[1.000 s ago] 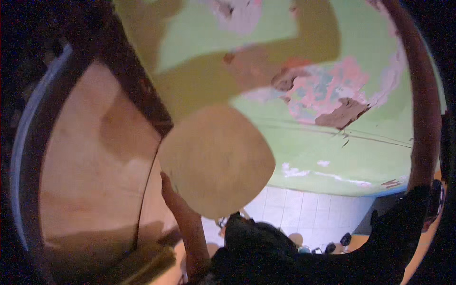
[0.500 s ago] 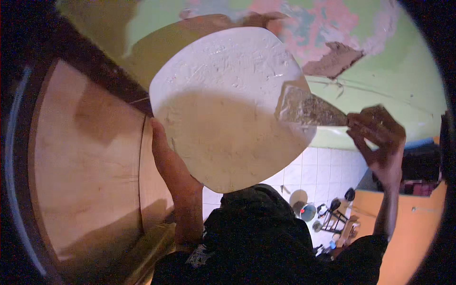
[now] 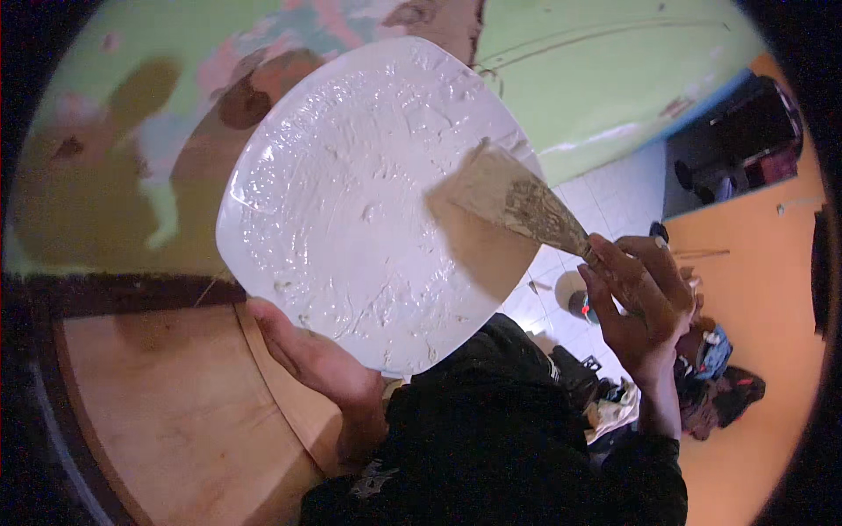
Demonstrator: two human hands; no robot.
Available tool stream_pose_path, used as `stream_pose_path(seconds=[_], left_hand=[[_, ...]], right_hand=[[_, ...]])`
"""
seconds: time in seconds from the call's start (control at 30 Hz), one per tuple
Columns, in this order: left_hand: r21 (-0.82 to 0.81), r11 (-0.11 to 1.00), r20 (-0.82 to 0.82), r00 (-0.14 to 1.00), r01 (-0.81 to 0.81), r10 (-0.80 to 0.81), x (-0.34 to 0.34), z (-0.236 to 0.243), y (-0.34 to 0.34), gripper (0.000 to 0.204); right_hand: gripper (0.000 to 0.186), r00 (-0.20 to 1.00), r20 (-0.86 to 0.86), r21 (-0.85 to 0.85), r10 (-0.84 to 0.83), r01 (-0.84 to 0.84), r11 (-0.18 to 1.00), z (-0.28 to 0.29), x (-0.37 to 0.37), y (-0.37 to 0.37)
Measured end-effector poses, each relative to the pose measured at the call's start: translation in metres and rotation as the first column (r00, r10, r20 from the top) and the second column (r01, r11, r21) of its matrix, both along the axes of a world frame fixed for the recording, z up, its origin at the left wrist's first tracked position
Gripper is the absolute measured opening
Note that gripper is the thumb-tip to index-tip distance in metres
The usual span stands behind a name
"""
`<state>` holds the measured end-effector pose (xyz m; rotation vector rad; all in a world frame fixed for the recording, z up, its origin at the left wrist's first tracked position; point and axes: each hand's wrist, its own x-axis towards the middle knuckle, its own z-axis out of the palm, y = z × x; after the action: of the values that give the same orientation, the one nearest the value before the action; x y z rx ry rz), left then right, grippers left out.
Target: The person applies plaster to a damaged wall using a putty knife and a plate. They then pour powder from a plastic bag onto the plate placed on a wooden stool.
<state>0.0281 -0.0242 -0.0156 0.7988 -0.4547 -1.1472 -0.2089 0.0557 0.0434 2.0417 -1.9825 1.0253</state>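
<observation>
A white rounded plate (image 3: 224, 223) is tilted up in front of me, its face smeared with wet white paste (image 3: 351, 184). My left hand (image 3: 320, 359) supports it at the lower left edge, the thumb side along the rim and the other fingers hidden beneath. In my right hand (image 3: 645, 298) is a putty knife (image 3: 517, 193), gripped by the narrow end of its stained, triangular body. Its broad edge lies over the right part of the plate, throwing a shadow on the paste; whether it touches the paste I cannot tell.
Beyond the plate is a green wall (image 3: 596, 79) with peeling pink and blue patches and a bare brown spot. A wooden panel (image 3: 175, 403) stands at left, an orange wall (image 3: 745, 307) at right. Clothes (image 3: 728, 394) and a bucket (image 3: 581, 304) appear lower right.
My view has turned, bringing more of the orange wall in. The plate has shifted left and caught more light. The putty knife has moved left and now points up-left over the plate.
</observation>
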Motion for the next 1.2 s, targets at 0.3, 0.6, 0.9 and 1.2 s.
stream_pose_path(seconds=[0.3,0.6,0.9,1.2], left_hand=[[0.106,0.985,0.0,0.99,0.139,-0.139,0.074,0.02,0.001,0.068],[0.072,0.99,0.065,0.99,0.12,-0.124,0.076,0.001,0.0,0.069],[0.223,0.975,0.287,0.957,-0.027,-0.039,0.058,0.021,-0.006,0.064],[0.204,0.971,0.591,0.806,-0.123,-0.022,0.082,0.023,-0.004,0.062]], right_hand=[[0.037,0.999,-0.012,-0.085,-0.045,0.043,0.995,0.005,0.071,0.003],[0.038,0.998,-0.053,-0.067,-0.024,0.02,0.998,-0.004,0.039,0.017],[0.032,0.917,-0.391,-0.016,0.082,-0.096,0.995,0.054,-0.025,0.018],[0.044,0.659,-0.66,0.277,0.361,-0.233,0.932,0.097,-0.052,-0.026]])
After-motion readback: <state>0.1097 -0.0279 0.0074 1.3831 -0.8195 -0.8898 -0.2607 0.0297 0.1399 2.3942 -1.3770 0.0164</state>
